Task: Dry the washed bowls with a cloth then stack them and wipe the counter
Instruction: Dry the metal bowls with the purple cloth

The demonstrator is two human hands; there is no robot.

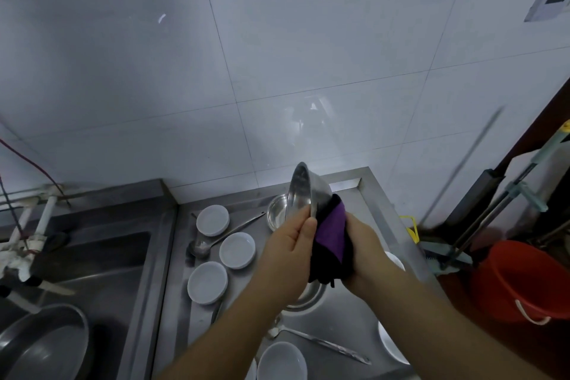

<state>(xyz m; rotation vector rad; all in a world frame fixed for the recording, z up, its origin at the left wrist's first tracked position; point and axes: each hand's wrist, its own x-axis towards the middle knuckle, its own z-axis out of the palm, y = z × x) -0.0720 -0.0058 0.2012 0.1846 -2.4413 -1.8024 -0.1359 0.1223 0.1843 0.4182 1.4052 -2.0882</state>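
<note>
Where white wall tiles (277, 40) meet it, steel counter (348, 315) (sink (92, 259) leftward) holds dishes (212, 220).

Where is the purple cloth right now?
In the head view, right of center, the cloth is held in the right hand, pressed against the steel bowl that the left hand holds above the counter.

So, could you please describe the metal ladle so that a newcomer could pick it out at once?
Start at the steel counter right of the sink. Among the three white dishes at its left side lies the ladle, its bowl nearest the sink and its handle slanting up to the right. It passes between the farthest dish and the middle dish.
</note>
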